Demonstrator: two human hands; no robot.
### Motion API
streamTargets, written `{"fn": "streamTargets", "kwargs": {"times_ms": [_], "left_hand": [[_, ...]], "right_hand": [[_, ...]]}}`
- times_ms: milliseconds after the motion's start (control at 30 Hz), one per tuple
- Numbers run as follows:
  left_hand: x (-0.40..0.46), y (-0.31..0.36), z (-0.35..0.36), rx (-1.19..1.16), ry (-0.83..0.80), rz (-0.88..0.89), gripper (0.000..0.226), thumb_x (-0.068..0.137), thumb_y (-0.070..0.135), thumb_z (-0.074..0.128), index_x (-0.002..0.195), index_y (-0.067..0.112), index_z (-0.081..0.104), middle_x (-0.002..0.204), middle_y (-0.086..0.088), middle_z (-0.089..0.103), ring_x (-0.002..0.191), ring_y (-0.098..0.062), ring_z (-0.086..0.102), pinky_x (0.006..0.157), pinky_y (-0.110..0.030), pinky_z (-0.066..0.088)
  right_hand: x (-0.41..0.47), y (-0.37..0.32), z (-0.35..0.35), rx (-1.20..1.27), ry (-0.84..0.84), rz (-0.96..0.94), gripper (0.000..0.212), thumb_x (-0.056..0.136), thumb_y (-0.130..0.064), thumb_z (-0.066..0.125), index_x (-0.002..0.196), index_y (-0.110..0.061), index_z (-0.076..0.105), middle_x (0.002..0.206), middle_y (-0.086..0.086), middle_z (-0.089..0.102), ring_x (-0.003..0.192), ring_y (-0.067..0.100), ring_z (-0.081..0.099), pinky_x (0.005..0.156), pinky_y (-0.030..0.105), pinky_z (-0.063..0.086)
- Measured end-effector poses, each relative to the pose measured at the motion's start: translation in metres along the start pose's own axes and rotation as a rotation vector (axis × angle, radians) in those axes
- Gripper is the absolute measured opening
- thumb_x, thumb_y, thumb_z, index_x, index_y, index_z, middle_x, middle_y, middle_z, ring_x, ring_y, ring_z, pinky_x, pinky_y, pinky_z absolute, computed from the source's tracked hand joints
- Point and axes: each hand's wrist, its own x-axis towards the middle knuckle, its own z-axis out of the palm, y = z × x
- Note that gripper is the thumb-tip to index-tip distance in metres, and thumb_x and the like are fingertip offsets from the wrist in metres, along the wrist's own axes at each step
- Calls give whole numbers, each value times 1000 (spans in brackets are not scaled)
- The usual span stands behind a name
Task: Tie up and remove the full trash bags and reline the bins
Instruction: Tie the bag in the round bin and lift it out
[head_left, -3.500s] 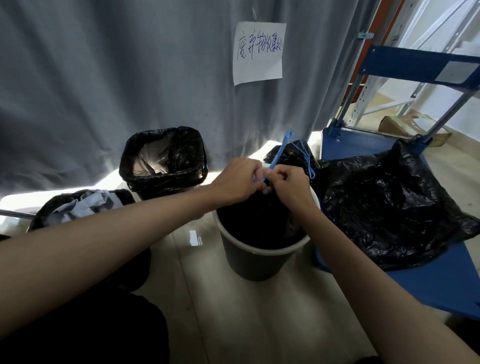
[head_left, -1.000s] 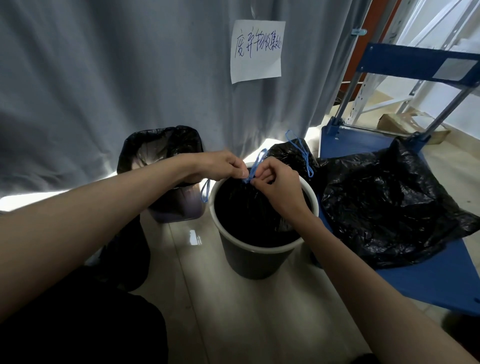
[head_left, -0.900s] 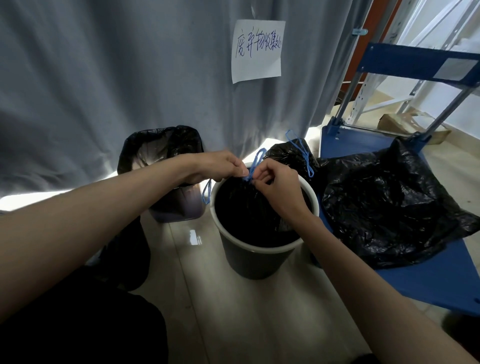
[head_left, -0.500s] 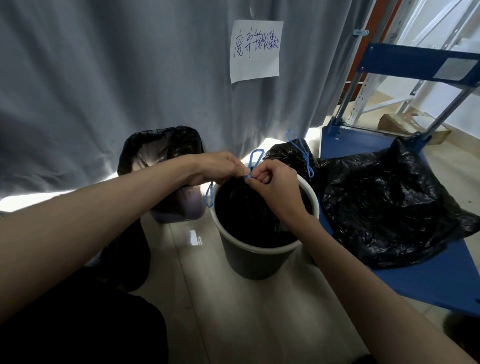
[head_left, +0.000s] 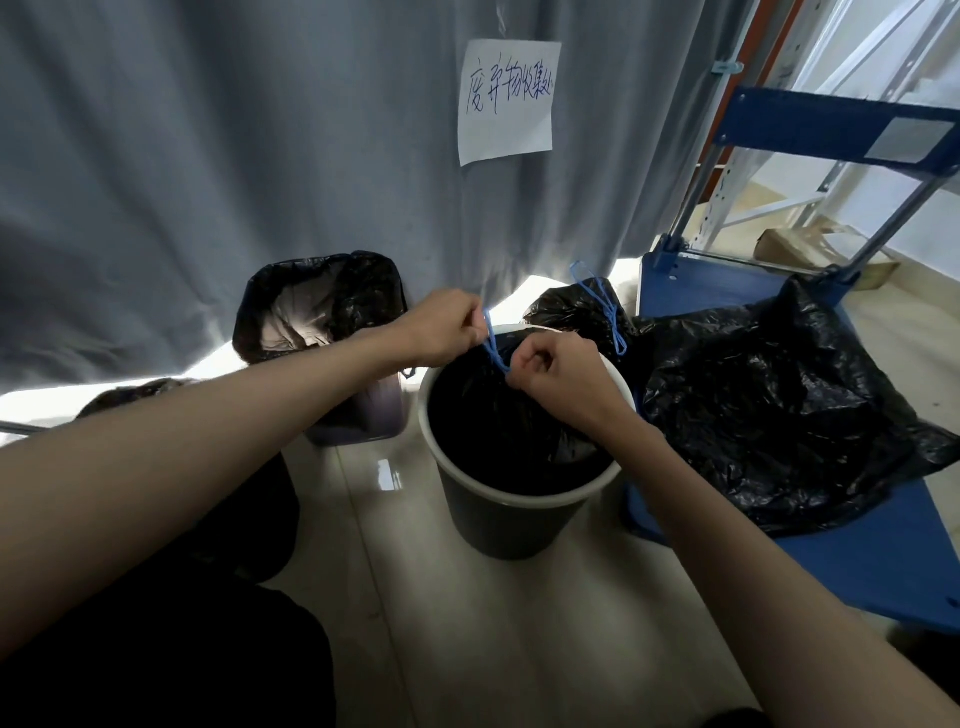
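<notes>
Two hands over round dark plastic bin with white rim (head_left: 524, 499), centre of floor. Left hand (head_left: 441, 330) fingers pinching thin blue drawstring (head_left: 493, 348) of black bag (head_left: 498, 415) inside bin; right hand (head_left: 558, 371) fingers clenched on drawstring's other end. Left, far: lined purple bin (head_left: 358, 415). Right: tied black plastic bag (head_left: 779, 405) on blue cart (head_left: 872, 561).

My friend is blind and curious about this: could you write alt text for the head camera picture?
Two bare hands, left hand and right hand, pull a blue drawstring taut between them over a black trash bag inside a round white-rimmed bin. A second lined bin stands by a grey curtain; another black bag lies on a blue cart.
</notes>
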Motion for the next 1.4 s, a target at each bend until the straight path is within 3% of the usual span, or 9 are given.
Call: {"fn": "streamTargets", "kwargs": {"times_ms": [167,433,600,733,800,967,1167,1267,1400], "left_hand": [[2,0,11,76,78,26,11,84,6,55,76,12,53,93,-8,59,90,-27,58,83,-41,47],[7,2,23,108,95,37,13,87,2,55,81,14,55,95,-3,57,90,-23,58,80,-33,46],[9,-7,0,-28,-53,-14,7,86,11,66,83,17,67,91,-2,71,84,-12,61,78,-22,46],[1,1,-7,-73,-314,-42,9,78,31,70,82,23,71,74,8,67,68,-4,60,64,-15,45],[-1,5,-3,-58,-411,-38,16,75,34,73,86,22,72,79,3,70,69,-6,62,69,-20,50],[-5,6,11,85,-407,56,33,70,34,82,99,26,70,84,10,64,78,-11,60,74,-25,48],[-11,5,37,264,-201,105,45,59,60,79,81,27,58,86,9,57,81,-15,57,69,-34,49],[-14,3,44,280,-162,110,37,64,58,72,74,26,55,84,7,58,78,-16,57,65,-35,50],[-12,2,38,230,-113,113,27,74,43,67,65,23,51,76,7,59,73,-18,57,55,-29,39]], "right_hand": [[-1,2,-3,-10,-103,-10,5,77,-3,68,76,-6,73,69,8,69,56,5,51,54,7,36],[-1,13,2,68,-210,-14,7,79,-7,74,75,-12,69,58,-10,58,52,-3,48,56,8,37],[0,23,4,88,-16,-31,21,76,-20,81,83,-15,62,65,-8,52,55,0,46,57,12,35],[5,29,1,-82,20,-19,61,65,-46,85,114,-22,59,106,-3,44,89,2,49,84,18,42],[5,29,2,-134,-31,-6,73,61,-51,85,122,-24,57,113,-3,39,99,8,50,91,26,45],[8,35,7,-208,-21,27,59,69,-44,81,120,-24,59,106,-6,45,95,10,51,91,37,48],[11,41,1,-147,14,36,38,77,-26,78,112,-20,65,95,-2,54,70,-2,47,63,9,33],[12,39,-1,-146,9,3,33,78,-16,75,111,-16,70,86,-5,49,65,-1,45,70,13,36],[14,39,-3,-211,-67,-7,49,75,-18,77,122,-20,66,107,5,52,79,8,51,81,18,40]]}}
